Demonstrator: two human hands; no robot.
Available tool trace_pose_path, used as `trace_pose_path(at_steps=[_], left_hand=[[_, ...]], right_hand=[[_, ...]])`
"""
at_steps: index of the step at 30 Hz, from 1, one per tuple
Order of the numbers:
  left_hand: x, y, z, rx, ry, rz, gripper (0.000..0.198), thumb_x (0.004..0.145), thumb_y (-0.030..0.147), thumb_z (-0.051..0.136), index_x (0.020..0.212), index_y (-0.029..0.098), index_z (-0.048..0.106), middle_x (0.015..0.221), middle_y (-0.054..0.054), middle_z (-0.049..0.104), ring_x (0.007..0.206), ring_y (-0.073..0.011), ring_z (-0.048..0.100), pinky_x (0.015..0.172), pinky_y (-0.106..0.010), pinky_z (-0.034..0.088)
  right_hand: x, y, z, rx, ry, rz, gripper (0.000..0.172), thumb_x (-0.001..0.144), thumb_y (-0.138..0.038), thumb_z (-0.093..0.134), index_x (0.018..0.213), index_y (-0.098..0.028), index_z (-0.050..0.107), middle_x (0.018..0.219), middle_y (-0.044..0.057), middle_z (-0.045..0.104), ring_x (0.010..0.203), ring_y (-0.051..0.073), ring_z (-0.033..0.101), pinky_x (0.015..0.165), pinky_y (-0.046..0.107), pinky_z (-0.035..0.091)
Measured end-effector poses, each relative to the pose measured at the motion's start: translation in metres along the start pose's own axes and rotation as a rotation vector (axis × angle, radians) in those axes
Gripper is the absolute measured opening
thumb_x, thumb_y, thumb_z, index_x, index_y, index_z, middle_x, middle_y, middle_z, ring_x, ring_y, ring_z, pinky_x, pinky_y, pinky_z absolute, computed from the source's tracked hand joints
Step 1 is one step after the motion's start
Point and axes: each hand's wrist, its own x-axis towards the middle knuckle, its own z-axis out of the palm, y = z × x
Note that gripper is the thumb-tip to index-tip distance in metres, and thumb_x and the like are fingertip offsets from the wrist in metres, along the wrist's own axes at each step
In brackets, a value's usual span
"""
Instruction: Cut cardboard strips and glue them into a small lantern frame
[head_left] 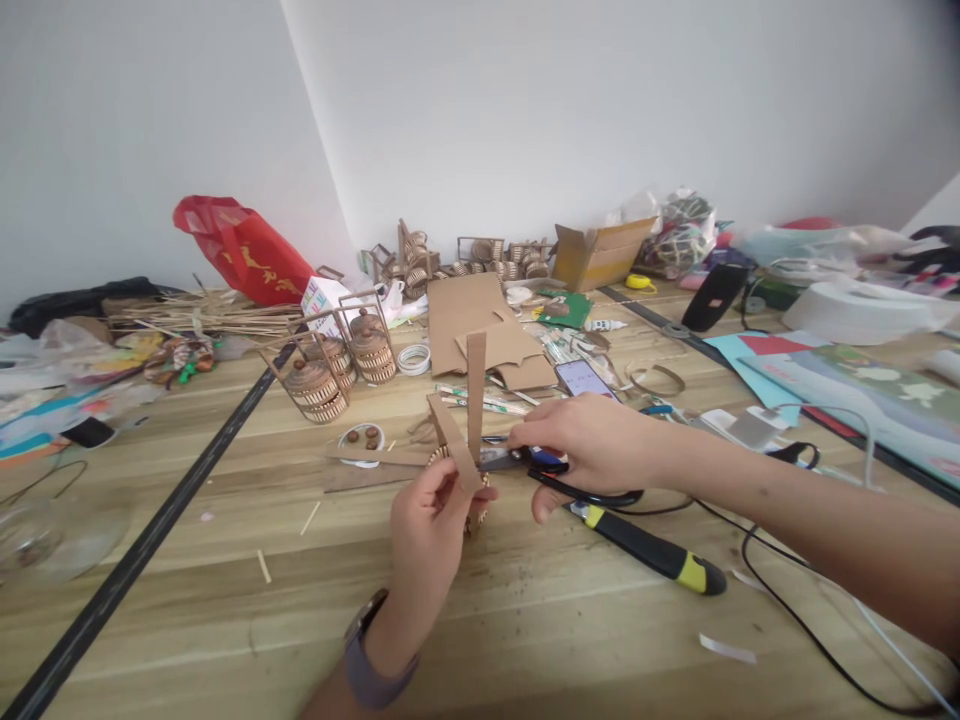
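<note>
My left hand [431,520], wearing a watch on the wrist, pinches a slanting brown cardboard strip [459,450]. A small round slatted piece [480,515] sits just behind those fingers, partly hidden by them. A second cardboard strip [476,390] stands upright beside the first. From the right, my right hand [585,440] grips black-handled scissors [589,492], their blades touching or very near the base of the strips. Whether the blades are parted, I cannot tell. Below my right hand lies a black and yellow handled tool [652,550].
Small slatted baskets with handles [319,385] stand left of centre. A dish with brown beads [360,440] lies nearer. Cardboard sheets [469,310], a phone [585,378] and a box [600,255] are farther back. Black cable [765,570] runs along the right.
</note>
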Motion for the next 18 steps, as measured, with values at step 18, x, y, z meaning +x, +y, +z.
trace_pose_path(at_steps=[18], left_hand=[[0.0006, 0.002, 0.0005, -0.032, -0.014, -0.001, 0.026, 0.082, 0.041, 0.067, 0.083, 0.016, 0.07, 0.07, -0.005, 0.075, 0.068, -0.021, 0.074, 0.061, -0.026, 0.06]], right_hand=[[0.0026, 0.0018, 0.0025, -0.071, -0.005, -0.007, 0.036, 0.083, -0.058, 0.063, 0.087, -0.022, 0.064, 0.076, 0.004, 0.07, 0.07, 0.021, 0.065, 0.054, 0.026, 0.028]])
